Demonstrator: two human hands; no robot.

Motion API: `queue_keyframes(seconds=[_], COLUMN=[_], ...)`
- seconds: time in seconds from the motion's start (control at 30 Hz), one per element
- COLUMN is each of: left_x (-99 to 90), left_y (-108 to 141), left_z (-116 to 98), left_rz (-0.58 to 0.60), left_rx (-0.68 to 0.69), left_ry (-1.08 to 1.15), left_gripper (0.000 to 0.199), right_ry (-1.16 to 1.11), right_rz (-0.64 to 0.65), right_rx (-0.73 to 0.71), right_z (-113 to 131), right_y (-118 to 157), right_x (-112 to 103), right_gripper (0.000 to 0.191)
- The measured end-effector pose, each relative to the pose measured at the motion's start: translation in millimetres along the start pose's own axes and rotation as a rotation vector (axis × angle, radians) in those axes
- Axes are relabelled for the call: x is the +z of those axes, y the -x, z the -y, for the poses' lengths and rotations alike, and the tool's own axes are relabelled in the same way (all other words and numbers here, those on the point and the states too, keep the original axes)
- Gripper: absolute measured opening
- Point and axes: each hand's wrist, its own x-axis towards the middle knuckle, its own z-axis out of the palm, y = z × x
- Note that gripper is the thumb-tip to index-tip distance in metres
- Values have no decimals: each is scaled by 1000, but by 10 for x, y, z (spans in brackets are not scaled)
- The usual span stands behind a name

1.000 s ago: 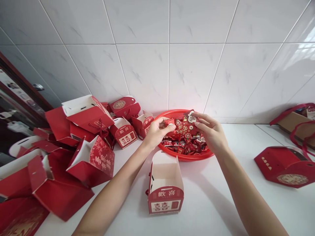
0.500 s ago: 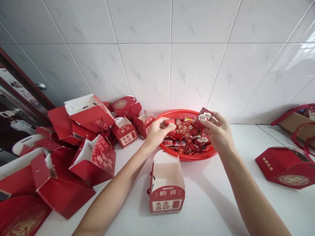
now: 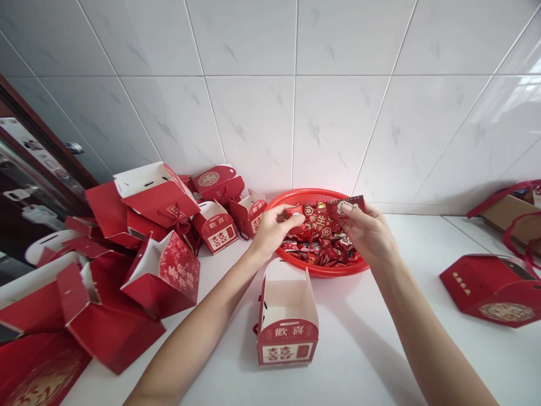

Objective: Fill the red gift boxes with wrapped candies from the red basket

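Over the left rim of a red plastic basket (image 3: 276, 254), my left hand (image 3: 274, 228) is closed on a small red candy packet (image 3: 297, 217). My right hand (image 3: 372, 231) pinches a dark red candy packet (image 3: 353, 204) with white lettering between thumb and fingers, above the basket's right side. Several wrapped candies (image 3: 325, 251) fill the basket beneath both hands. In front of it, between my forearms, stands an open-topped red and white gift box (image 3: 288, 338) with a cream inside; neither hand touches it.
Several red gift boxes (image 3: 114, 316), many with open tops, are heaped on the left. On the right a closed red box (image 3: 486, 287) sits near a brown cardboard box (image 3: 507, 217) with a red ribbon. A tiled wall (image 3: 253, 124) rises behind the white tabletop (image 3: 359, 349).
My right hand has turned and lowered its packet slightly, so the packet now lies more level over the basket. My left hand has hardly moved.
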Motion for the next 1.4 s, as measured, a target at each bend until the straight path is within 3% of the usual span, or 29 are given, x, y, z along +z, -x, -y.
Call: queue_keyframes(seconds=[0.3, 0.47, 0.6, 0.8, 0.9, 1.03, 1.17, 1.27, 1.4], left_x=[20, -77, -188, -309, -336, -346, -370, -352, -236], left_y=[21, 10, 10, -28, -57, -91, -211, -395, -702], left_z=[7, -119, -212, -297, -295, -257, -220, -209, -156], left_rz=[44, 131, 60, 32, -13, 5, -16, -38, 144], left_rx=[-29, -56, 0, 65, 90, 21, 3, 82, 56], left_ry=[39, 5, -55, -171, -177, -151, -172, -386, -877], left_gripper=[32, 32, 41, 15, 23, 39, 34, 27, 19], right_ry=[-71, 8, 119, 151, 135, 123, 67, 44, 64], right_rz=[-30, -38, 15, 6, -10, -27, -85, -112, -103], right_rx=[127, -32, -137, -167, -182, -220, -248, -255, -276], right_z=[-135, -87, -62, 13, 62, 155, 277, 343, 366], right_y=[30, 90, 138, 181, 160, 105, 56, 35, 30], right_x=[93, 125, 131, 138, 115, 49, -57, -132, -160], right_gripper=[36, 38, 33, 34, 36, 36, 36, 33, 32])
